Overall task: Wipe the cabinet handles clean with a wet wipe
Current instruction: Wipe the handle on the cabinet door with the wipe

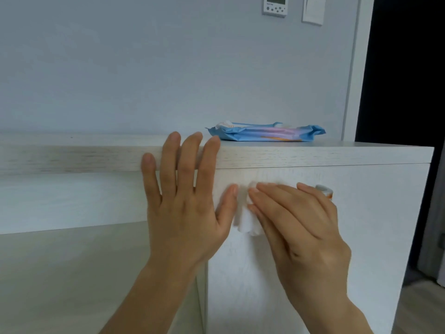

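right hand [305, 227] with wet wipe [245, 221] on cabinet door [366, 237]

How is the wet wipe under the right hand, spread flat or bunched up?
Bunched up. The wet wipe is a thick, crumpled wad sticking out from under the right hand, pressed against the cabinet door.

wipe pack [266, 133] on cabinet top [337, 153], behind hands; wipe [245, 218] between hands on door [375, 237].

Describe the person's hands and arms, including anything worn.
The left hand and right hand are bare: no gloves, rings or watch show. Both forearms are uncovered to the frame's edge, no sleeve in view. Fingernails look short and unpainted.
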